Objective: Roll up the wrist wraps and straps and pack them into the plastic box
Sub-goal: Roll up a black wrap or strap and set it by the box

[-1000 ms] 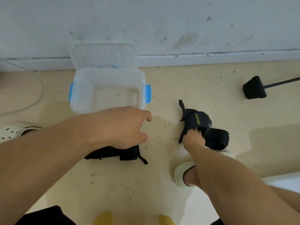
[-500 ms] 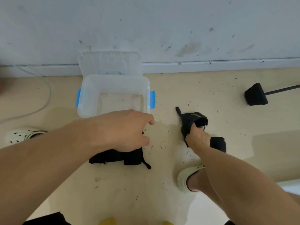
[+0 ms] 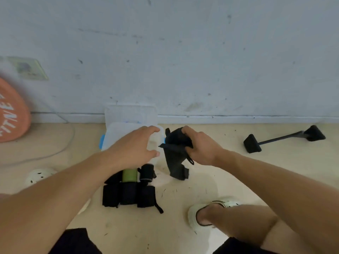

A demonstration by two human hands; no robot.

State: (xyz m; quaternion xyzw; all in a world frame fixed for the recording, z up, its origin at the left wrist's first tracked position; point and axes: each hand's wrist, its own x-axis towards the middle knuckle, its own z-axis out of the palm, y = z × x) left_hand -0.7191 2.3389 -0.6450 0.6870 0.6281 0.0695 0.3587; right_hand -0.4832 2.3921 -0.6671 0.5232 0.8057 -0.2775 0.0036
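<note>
Bare forearms, black shorts [image 3: 77, 241], and pale perforated clogs [image 3: 211, 210] on the feet.

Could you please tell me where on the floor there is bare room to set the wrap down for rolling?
Bare beige floor lies between the black wrist wrap in the right hand and the black dumbbell-shaped bar. It is crowded under the left hand: the black pile of wraps lies just before the clear plastic box.
</note>
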